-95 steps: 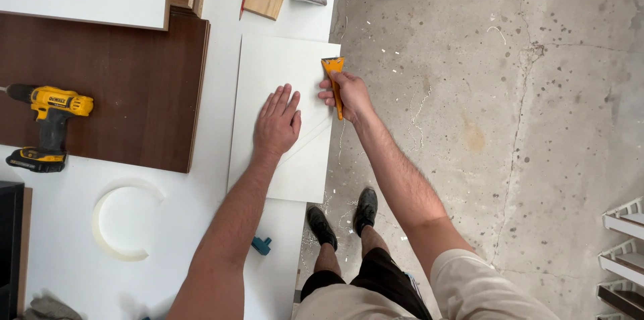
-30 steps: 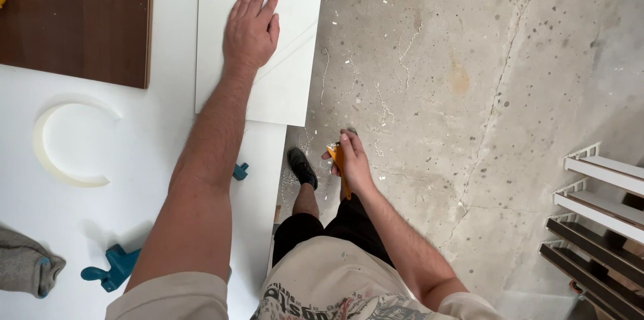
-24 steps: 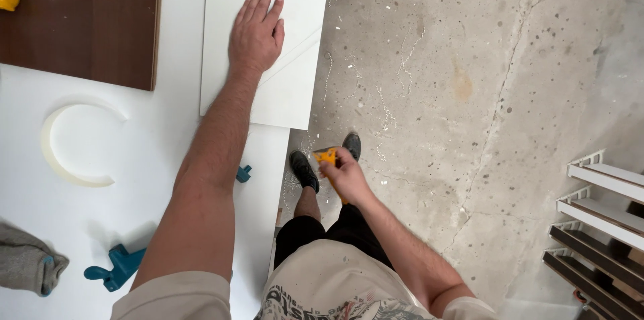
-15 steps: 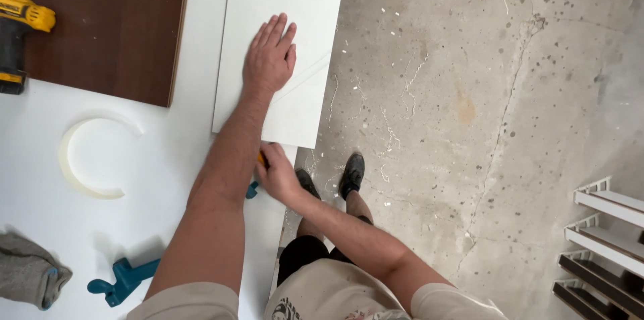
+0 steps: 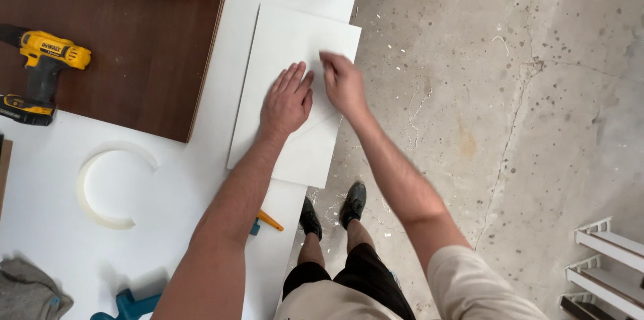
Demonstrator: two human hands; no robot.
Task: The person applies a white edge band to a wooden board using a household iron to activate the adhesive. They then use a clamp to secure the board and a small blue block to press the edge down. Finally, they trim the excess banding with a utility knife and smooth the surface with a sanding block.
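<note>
While the white panel (image 5: 288, 45) lies flat on the white worktable (image 5: 54, 239), its long axis running away from the body and its near right corner hanging past the table edge, both hands are seen on top of it. Left hand (image 5: 287, 102) is pressed flat, fingers spread, near the panel's middle. Right hand (image 5: 343, 84), blurred, is set just beside it toward the right edge, empty, fingers loosely curled; neither hand grips anything. A thin diagonal line (image 5: 315, 127) is noted nearer the body than the hands. Yellow drill (image 5: 41, 72) rests well apart on the brown board (image 5: 134, 38); an orange-handled tool (image 5: 270, 220) lies at the table edge.
</note>
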